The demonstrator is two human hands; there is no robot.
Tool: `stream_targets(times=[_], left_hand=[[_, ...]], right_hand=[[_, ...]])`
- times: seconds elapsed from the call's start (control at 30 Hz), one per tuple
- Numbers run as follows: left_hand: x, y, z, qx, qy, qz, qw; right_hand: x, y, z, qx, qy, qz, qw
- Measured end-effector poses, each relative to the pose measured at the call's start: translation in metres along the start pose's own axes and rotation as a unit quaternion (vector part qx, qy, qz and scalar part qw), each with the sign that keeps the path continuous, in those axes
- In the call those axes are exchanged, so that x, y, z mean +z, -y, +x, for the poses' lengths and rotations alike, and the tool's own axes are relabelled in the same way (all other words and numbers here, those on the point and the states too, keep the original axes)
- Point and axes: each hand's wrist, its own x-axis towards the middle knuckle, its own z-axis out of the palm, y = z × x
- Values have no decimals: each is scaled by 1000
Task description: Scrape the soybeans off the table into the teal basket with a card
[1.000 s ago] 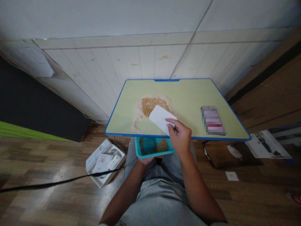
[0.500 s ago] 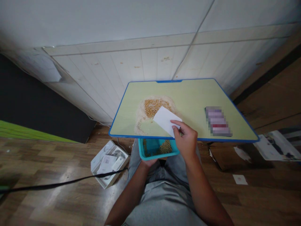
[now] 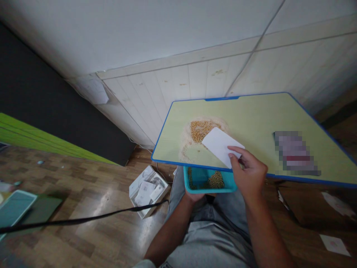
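Holding a white card [image 3: 221,145] pinched between thumb and fingers at its near right corner, the right hand [image 3: 249,175] hovered over the near edge of the table [image 3: 251,115]. Below that edge and just to the left, the left hand [image 3: 195,194] cupped a teal tray [image 3: 208,185] from underneath, its fingers mostly hidden by the tray, so its grip could be judged only as closed around the tray's base. The tray sat directly under the table's blue rim, above the person's lap, and held a small heap of soybeans [image 3: 215,180] on its right side and a thin line of them along its left wall.

On the floor to the left of the person's knees lay an open white box [image 3: 148,190] with papers in it, and a black cable [image 3: 83,220] ran across it toward the far left.

On the tabletop, the card lay tilted, its far left edge touching a pile of soybeans [image 3: 200,129]. Pale rice [image 3: 186,143] ringed that pile and spread toward the near left, with a bare patch swept within it. Well apart, near the right side of the table, lay a blurred flat object [image 3: 295,153].

Beyond the table rose a white panelled wall [image 3: 195,78].
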Motion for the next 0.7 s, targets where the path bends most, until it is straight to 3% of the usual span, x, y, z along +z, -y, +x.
stream_targets(times=[0.27, 0.43, 0.7], left_hand=[[-11, 0, -2, 21, 10, 13, 1000], [-13, -6, -9, -10, 21, 19, 1000], [-10, -4, -9, -25, -10, 6, 1000]], right_hand=[[-6, 3, 7, -10, -77, 2, 997], [-6, 8, 11, -13, -118, 22, 993], [-6, 6, 8, 5, -132, 42, 990]])
